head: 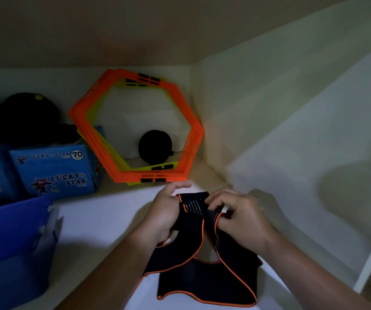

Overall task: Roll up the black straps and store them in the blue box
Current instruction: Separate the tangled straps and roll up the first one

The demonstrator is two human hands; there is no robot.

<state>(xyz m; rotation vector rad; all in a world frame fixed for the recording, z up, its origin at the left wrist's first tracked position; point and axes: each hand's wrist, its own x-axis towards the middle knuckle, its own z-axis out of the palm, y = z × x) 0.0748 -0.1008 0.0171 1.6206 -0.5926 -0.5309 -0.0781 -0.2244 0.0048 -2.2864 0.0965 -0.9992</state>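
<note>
Strap between left fingers, right fingers

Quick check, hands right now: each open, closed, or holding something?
Left hand: grips the black strap.
Right hand: pinches the same strap's upper end.

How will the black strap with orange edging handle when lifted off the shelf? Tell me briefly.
Probably floppy: the black strap with orange edging sags and folds below the left hand and right hand. Likely light, since a pinch holds its end up. Its ribbed patch may resist slipping.
</note>
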